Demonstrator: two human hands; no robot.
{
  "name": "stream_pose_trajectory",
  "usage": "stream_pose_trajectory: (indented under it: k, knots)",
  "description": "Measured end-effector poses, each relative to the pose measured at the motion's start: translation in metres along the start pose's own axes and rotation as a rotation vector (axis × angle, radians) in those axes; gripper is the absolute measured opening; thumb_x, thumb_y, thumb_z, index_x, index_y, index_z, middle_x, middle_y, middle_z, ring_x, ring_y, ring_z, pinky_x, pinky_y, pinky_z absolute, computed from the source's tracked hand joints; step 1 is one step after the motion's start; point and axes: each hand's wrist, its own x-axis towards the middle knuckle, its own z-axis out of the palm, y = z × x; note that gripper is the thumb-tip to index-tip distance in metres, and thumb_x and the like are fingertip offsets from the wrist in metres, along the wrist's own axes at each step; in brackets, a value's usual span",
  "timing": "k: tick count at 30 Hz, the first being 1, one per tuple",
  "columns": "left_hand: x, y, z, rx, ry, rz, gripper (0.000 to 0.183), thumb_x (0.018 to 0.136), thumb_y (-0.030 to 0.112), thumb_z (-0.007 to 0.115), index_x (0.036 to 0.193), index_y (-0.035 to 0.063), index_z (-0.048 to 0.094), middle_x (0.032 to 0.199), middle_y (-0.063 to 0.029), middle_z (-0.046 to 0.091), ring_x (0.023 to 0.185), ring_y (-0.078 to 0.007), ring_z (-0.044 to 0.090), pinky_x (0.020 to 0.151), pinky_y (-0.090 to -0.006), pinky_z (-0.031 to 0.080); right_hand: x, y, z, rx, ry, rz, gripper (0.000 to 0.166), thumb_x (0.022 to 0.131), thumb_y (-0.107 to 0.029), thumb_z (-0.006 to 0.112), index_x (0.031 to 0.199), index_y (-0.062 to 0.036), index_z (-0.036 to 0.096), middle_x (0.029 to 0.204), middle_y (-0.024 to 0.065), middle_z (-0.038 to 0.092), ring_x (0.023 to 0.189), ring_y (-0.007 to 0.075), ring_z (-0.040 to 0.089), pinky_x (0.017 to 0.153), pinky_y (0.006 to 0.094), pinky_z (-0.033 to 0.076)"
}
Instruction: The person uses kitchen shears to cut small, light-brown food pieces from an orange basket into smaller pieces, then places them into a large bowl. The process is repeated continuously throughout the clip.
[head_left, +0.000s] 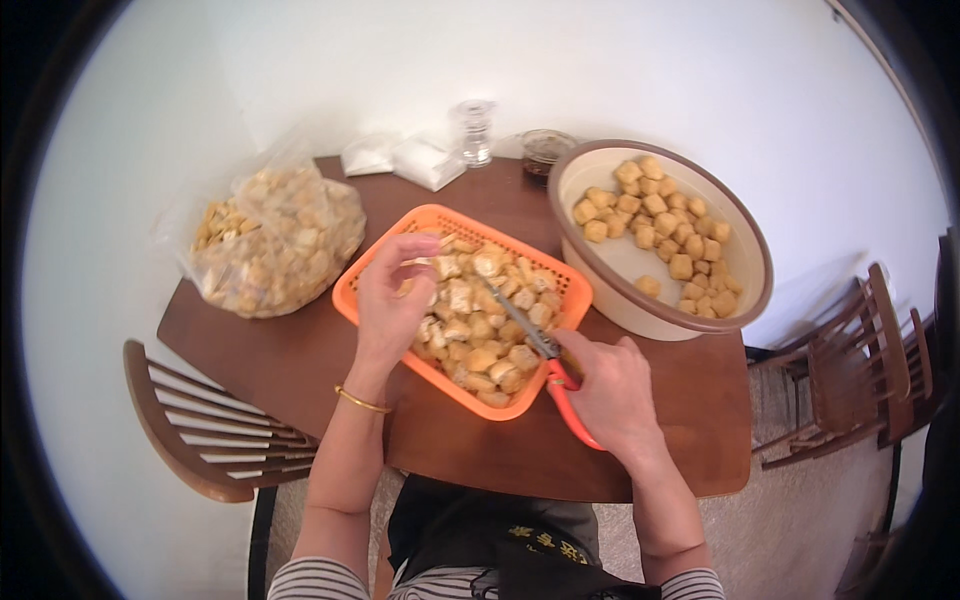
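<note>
An orange plastic basket with perforated sides stands at the middle of the table, full of cut fried tofu puffs with pale insides showing. My left hand is over its left part, thumb and fingers curled round what looks like a tofu piece, mostly hidden. In my right hand, at the basket's right edge, are scissors with red handles. Their blades look closed and point up and left over the pieces. Whole, golden tofu puffs lie in a large cream tub with a brown rim.
A clear plastic bag of tofu pieces rests at the table's left. Along the wall are white tissue packs, a clear glass and a jar of dark contents. Wooden chairs stand left and right of the brown table.
</note>
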Motion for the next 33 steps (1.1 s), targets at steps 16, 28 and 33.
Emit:
stream_pose_trajectory:
  k: [16, 28, 33]
  knots:
    - [0.097, 0.024, 0.250, 1.010, -1.387, 0.020, 0.053, 0.080, 0.027, 0.070, 0.126, 0.0042, 0.062, 0.123, -0.0180, 0.065, 0.112, -0.0297, 0.064, 0.092, -0.0376, 0.052, -0.007, 0.013, 0.012, -0.002, -0.027, -0.043, 0.034, 0.073, -0.016, 0.073, 0.103, -0.0087, 0.060, 0.060, 0.0089, 0.061, 0.058, 0.0309, 0.062, 0.063, 0.0414, 0.041]
    - [0.101, 0.047, 0.255, 0.769, -1.436, -0.158, 0.028, 0.076, 0.014, 0.074, 0.097, 0.0010, 0.061, 0.087, -0.0134, 0.068, 0.072, -0.0187, 0.070, 0.060, -0.0337, 0.057, -0.008, 0.012, 0.013, 0.034, 0.019, -0.058, 0.031, 0.074, -0.015, 0.073, 0.101, -0.0077, 0.060, 0.061, 0.0107, 0.062, 0.058, 0.0317, 0.062, 0.063, 0.0424, 0.042]
    - [0.117, 0.071, 0.174, 0.131, -1.029, -0.218, 0.030, 0.082, 0.011, 0.072, 0.107, 0.0013, 0.058, 0.098, -0.0096, 0.064, 0.088, -0.0164, 0.070, 0.068, -0.0281, 0.057, -0.006, 0.010, 0.007, 0.004, -0.064, -0.001, 0.033, 0.076, -0.016, 0.071, 0.106, -0.0086, 0.061, 0.066, 0.0128, 0.065, 0.062, 0.0326, 0.064, 0.066, 0.0433, 0.043]
